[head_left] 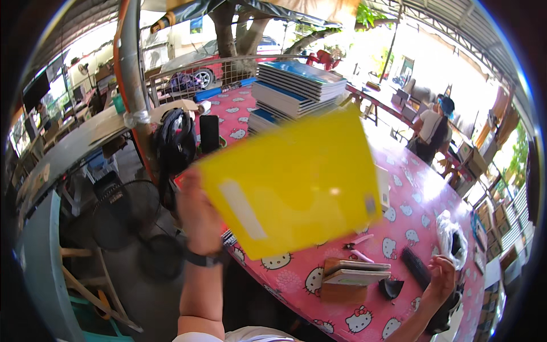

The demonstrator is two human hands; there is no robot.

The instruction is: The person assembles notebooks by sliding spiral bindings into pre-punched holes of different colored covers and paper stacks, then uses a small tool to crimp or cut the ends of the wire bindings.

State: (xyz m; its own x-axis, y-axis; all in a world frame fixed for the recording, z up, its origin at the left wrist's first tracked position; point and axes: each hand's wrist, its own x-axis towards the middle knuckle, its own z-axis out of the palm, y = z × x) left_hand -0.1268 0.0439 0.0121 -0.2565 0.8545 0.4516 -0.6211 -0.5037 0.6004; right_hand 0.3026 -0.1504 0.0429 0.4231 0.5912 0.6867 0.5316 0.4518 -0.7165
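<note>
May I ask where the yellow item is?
The yellow item is mid-picture in the head view, its left edge in the left hand, in front of the stacked books.

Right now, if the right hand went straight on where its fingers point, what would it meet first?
Likely the whitish plastic bag, just beyond the right hand in this view; depth is unclear, so they may already touch.

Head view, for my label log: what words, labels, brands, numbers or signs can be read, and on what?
Flat yellow item in the left hand: pale strip and small bluish mark, too blurred to read.
Black fan: small pale lettering at its centre, not copied here.
Book stack: any print is too small to read.
</note>
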